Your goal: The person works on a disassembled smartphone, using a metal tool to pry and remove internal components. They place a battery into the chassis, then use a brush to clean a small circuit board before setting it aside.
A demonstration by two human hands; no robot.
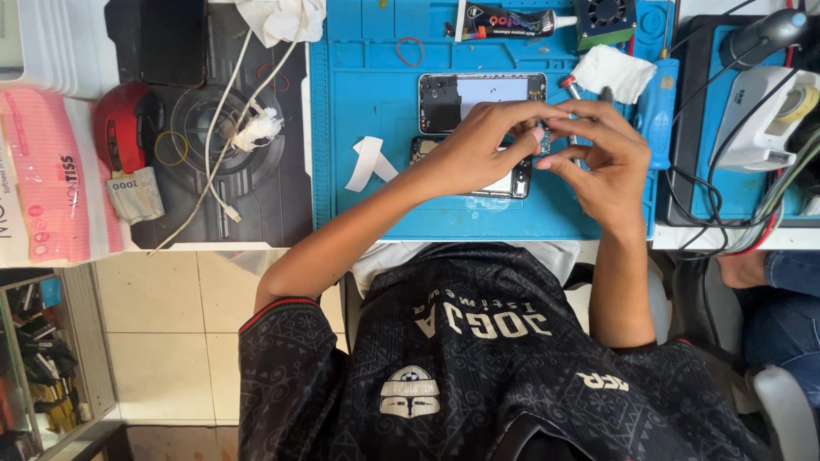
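Blue work mat (376,209), red mouse (124,128), pink-striped tissue pack (43,171), black patterned jersey (461,376)

left hand (478,149), right hand (602,158), fingertips pinched together

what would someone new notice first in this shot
Both hands meet mid-frame over the blue repair mat: the left hand and right hand pinch a small part together above an opened phone. Off to the left, a red computer mouse stands out on a dark mat.
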